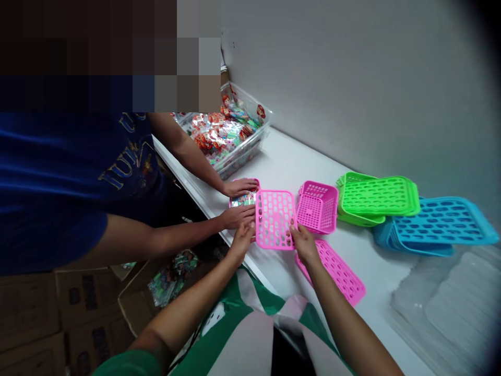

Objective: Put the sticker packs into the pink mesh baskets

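Note:
Between my two hands is a pink perforated basket lid (pixel 276 219), held by its near corners. My left hand (pixel 243 240) grips its left edge, close to a co-worker's hand. My right hand (pixel 304 243) closes on the right edge. Just left of the lid, a co-worker's two hands press on shiny printed packets (pixel 243 200) in a pink basket (pixel 254 181), mostly hidden by those hands. Beyond my right hand stands an open pink basket (pixel 318 207). Another pink lid (pixel 340 271) lies on the table, partly under my right forearm.
Green baskets with lids (pixel 378 196) and blue baskets with lids (pixel 438 222) stand along the white table (pixel 301 156). A clear bin (pixel 245 151) of printed packets sits at the back. Clear plastic (pixel 450 308) lies at right; cardboard boxes (pixel 88 297) are below left.

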